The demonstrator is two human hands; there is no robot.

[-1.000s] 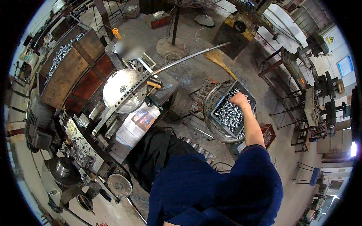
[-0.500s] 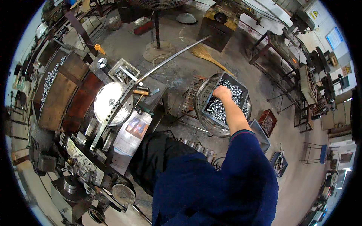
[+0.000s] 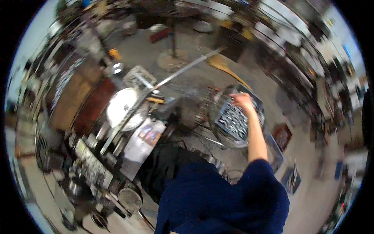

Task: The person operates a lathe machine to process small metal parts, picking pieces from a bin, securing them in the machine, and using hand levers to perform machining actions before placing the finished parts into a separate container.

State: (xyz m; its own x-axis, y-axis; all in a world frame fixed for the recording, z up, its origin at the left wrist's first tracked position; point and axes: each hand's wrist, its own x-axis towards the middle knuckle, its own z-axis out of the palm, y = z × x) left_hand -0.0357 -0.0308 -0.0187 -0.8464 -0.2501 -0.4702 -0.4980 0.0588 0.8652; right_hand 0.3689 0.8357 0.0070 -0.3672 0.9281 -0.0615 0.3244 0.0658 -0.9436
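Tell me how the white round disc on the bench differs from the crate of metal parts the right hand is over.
The white round disc is flat, pale and circular; the crate of metal parts is dark, boxy and filled with small shiny pieces. The disc lies on the cluttered bench to the left with a long metal bar crossing it; the crate sits lower, to the right, with the right hand at its upper edge. The picture is blurred.

The right hand (image 3: 242, 100) reaches over a dark square crate of small silvery metal parts (image 3: 236, 119), set inside a round wire basket (image 3: 216, 117) on the grey concrete floor (image 3: 187, 80). A white round disc (image 3: 122, 108) lies on the cluttered table (image 3: 97, 163) at the left; motion blur hides the fingers.
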